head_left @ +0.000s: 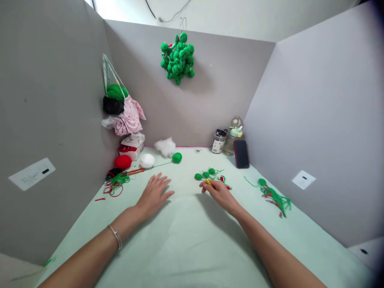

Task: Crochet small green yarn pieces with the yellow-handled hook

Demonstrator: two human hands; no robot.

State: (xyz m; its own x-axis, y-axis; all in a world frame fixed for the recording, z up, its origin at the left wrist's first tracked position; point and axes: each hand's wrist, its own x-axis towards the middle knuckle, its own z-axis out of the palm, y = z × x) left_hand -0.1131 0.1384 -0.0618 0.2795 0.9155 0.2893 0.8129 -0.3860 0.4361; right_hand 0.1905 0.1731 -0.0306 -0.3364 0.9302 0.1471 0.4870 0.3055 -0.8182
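Observation:
My left hand [153,197] is open, palm down over the pale green table cover, with its fingers spread and nothing in them. Between the fingers of my right hand [220,195] is a crochet hook [208,182] with a yellow handle. Just beyond that hand lie several small green crocheted balls [205,175] with loose yarn tails and bits of red and white. A green yarn ball [177,158] sits farther back, its strand running left towards orange-handled scissors [135,171].
White stuffing [165,147], a white yarn ball [147,161] and a red yarn ball [123,162] stand at the back left. A phone [241,154] leans by a bottle [229,145]. Green pieces [274,198] lie right. A green crocheted bunch [179,60] hangs on the back panel.

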